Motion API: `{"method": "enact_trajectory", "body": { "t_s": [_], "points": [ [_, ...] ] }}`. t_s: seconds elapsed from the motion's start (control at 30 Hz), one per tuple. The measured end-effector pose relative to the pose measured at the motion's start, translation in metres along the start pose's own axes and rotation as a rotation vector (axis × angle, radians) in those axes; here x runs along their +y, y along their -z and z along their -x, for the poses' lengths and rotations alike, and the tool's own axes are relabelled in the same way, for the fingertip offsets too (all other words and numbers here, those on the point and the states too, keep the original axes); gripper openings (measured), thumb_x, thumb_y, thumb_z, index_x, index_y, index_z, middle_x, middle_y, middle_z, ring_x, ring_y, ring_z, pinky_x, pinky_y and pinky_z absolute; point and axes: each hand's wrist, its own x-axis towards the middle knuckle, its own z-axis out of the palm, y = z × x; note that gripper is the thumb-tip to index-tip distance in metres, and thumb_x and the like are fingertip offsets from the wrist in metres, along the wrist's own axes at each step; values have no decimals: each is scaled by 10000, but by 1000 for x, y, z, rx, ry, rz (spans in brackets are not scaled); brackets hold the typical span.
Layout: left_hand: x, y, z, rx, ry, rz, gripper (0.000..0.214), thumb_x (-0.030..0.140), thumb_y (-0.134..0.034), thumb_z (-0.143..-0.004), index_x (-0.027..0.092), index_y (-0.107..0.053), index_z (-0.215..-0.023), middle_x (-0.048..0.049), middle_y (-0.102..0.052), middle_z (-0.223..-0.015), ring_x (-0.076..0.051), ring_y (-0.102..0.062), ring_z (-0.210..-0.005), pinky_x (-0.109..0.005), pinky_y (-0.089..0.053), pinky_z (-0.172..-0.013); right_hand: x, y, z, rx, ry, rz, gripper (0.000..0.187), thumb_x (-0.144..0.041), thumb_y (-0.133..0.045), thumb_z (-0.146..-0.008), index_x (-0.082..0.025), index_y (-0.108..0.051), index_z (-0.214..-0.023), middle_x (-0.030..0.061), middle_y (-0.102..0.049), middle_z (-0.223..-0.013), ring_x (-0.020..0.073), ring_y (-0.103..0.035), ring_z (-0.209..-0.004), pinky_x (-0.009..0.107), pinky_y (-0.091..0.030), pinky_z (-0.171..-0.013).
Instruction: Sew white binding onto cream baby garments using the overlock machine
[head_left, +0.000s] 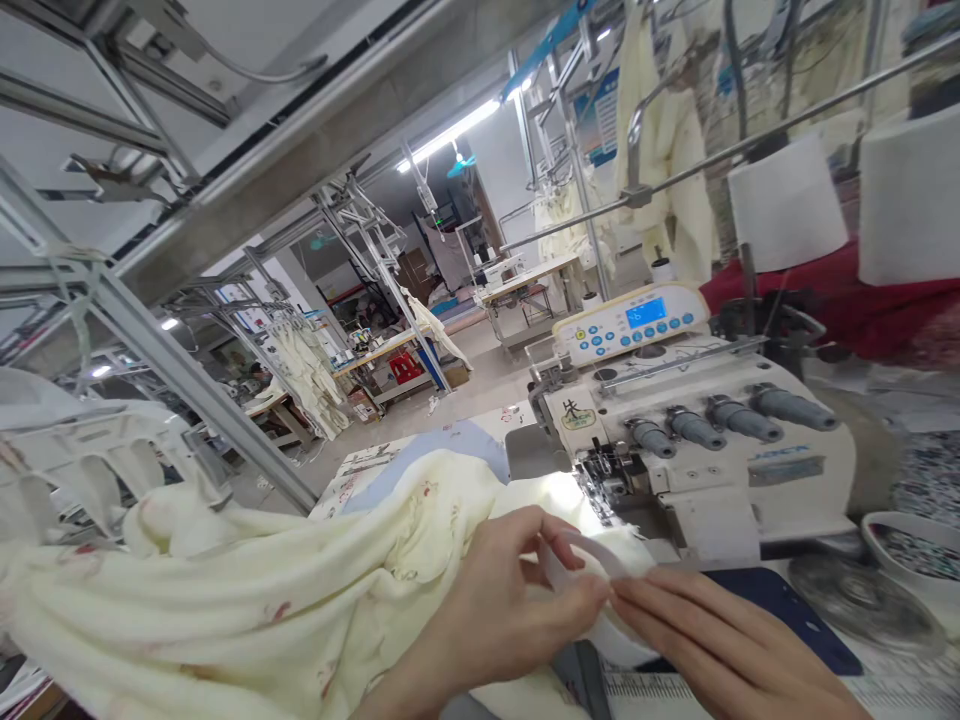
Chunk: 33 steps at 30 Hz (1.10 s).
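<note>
Pale yellow printed fabric (300,590) drapes from the left across to the sewing machine (787,480), a white overlock with several grey tension dials. My left hand (510,590) pinches a folded edge of this fabric between thumb and fingers just in front of the lit needle area. Close beside it, my right hand (720,630) has its fingers pressed together on the same pale edge, the fingertips near my left thumb. Part of the fabric runs up to the presser foot (596,500); the exact contact there is hard to make out.
A control panel (630,325) with a blue display tops the machine. White thread cones (787,205) stand at the upper right. A bowl of beads or scraps (915,545) and a round metal dish (866,600) sit at the right. A metal rail frame (210,410) rises at the left.
</note>
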Motion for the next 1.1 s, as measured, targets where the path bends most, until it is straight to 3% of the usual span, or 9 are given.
{"method": "enact_trajectory", "body": {
  "t_s": [0.07, 0.13, 0.3, 0.37, 0.57, 0.73, 0.87, 0.93, 1.1],
  "points": [
    [-5, -12, -18, 175, -22, -258, 85, 162, -598, -748, 187, -529, -792, -10, -630, -778, -150, -574, -711, -262, -455, -656, 8, -11, 1, 4, -63, -16, 374, -181, -398, -972, -185, -529, -1322, 25, -568, -1306, 168, -473, -1269, 302, -445, -1067],
    [-15, -22, -36, 234, -20, -352, 135, 120, -605, -721, 189, -552, -824, 26, -602, -705, -128, -532, -648, -237, -401, -608, 14, -20, 3, 5, -79, -43, 336, -143, -460, -949, -167, -571, -1265, 28, -596, -1266, 158, -503, -1229, 288, -452, -1061],
    [-32, -25, -59, 144, 26, -238, 69, 160, -645, -739, 185, -706, -720, 26, -650, -659, -108, -526, -604, -205, -366, -569, 24, -25, 6, -9, -92, -85, 327, -236, -482, -955, -170, -581, -1260, 38, -613, -1230, 135, -591, -1082, 201, -530, -933],
    [-33, -20, -60, 105, 25, -180, 109, 203, -636, -777, 190, -743, -785, 13, -664, -669, -104, -510, -576, -204, -352, -541, 27, -23, 4, 0, -81, -100, 323, -220, -487, -947, -173, -588, -1251, 29, -618, -1220, 130, -603, -1048, 190, -530, -925],
    [-33, -11, -61, 80, -24, -204, 106, 222, -655, -780, 173, -749, -791, -23, -670, -758, -116, -537, -653, -209, -369, -570, 37, -19, -5, -46, -96, -284, 302, -232, -493, -942, -199, -597, -1223, 22, -643, -1154, 110, -604, -1048, 134, -513, -913],
    [-38, -23, -70, 122, 40, -327, 125, 147, -650, -722, 210, -752, -760, 24, -651, -689, -99, -528, -608, -205, -363, -577, 47, -19, 3, 44, -149, -302, 361, -155, -517, -878, -219, -590, -1226, 8, -632, -1157, 148, -538, -1146, 198, -519, -931],
    [-44, -25, -75, 95, 48, -253, 64, 191, -708, -728, 213, -761, -754, 26, -655, -710, -92, -531, -633, -197, -369, -603, 46, -24, 18, -30, -113, -245, 443, -110, -440, -869, -222, -574, -1276, -24, -576, -1279, 143, -520, -1160, 207, -480, -968],
    [-49, -20, -77, 79, 51, -165, 45, 218, -736, -728, 204, -766, -758, 18, -652, -711, -93, -529, -650, -194, -365, -605, 43, -27, 23, -57, -98, -187, 395, -166, -436, -918, -236, -578, -1279, -52, -556, -1311, 128, -538, -1106, 193, -451, -979],
    [-60, -6, -79, -89, 102, 35, 178, 260, -735, -731, 191, -771, -891, 33, -530, -622, -70, -424, -575, -195, -296, -525, 37, -33, 27, -5, -180, -184, 404, -255, -393, -987, -306, -474, -1379, -115, -564, -1295, 130, -530, -1072, 226, -365, -1035]
  ]
}}
